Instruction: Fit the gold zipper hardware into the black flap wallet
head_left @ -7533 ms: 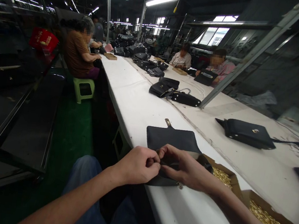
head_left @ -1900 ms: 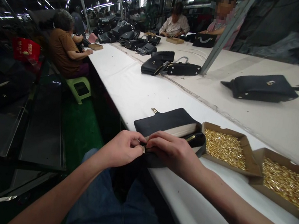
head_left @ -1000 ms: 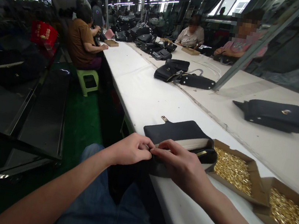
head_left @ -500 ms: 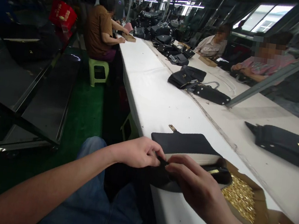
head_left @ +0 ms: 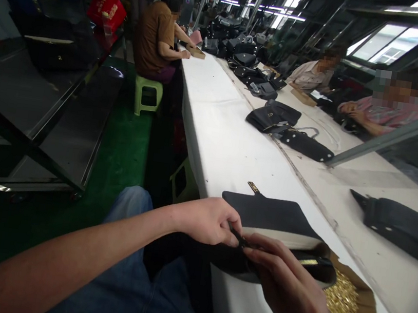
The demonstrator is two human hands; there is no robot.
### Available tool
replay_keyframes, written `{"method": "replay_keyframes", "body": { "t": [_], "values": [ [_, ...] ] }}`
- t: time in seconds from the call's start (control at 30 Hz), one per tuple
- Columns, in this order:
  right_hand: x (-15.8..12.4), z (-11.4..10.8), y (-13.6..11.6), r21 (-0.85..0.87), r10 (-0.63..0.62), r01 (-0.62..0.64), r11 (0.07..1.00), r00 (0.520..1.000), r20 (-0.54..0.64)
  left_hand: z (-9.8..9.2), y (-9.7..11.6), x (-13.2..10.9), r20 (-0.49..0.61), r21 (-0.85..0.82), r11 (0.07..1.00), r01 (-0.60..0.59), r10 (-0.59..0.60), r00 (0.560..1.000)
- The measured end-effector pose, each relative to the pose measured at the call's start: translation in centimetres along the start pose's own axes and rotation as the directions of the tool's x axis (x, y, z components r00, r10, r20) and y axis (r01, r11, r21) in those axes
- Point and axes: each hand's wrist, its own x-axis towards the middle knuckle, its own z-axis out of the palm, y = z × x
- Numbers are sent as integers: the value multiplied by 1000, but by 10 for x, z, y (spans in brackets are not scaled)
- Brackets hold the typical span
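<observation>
A black handbag lies in front of me at the near edge of the white table, its flap folded back and a gold clasp piece on the flap's tab. My left hand pinches a thin dark strip at the bag's near side between thumb and fingers. Right beside it, my right hand has its fingertips closed on the same dark part. Its exact form is hidden by the fingers. A cream lining edge shows behind the hands.
Small gold metal pieces fill an open cardboard box by my right wrist. More black bags lie across the table, and a metal post slants over it. Co-workers sit along both sides. A cart stands at left.
The whole view has shifted, so the table and bags sit further right and lower. Both hands stay at the bag; the dark strip between the left fingers now shows more plainly.
</observation>
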Motion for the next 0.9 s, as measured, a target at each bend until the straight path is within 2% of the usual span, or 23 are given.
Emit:
{"method": "replay_keyframes", "body": {
  "t": [0.47, 0.7, 0.8, 0.9],
  "values": [
    [-18, 0, 1, -48, -33, 32, 998, 999, -30, 9, 14, -1, -70, 71, 997, 24, -19, 997],
    [-13, -2, -9, -63, -95, 91, 994, 993, -74, 11, 14, -1, -64, 90, 996, 7, -2, 998],
    [-12, -6, -11, -44, -109, 107, 993, 993, -43, 12, 14, -1, -62, 99, 995, 1, 5, 998],
    [-15, -12, -7, 62, -75, 73, 995, 997, 29, 12, 14, 0, -69, 113, 994, -1, 9, 998]
  ]
}}
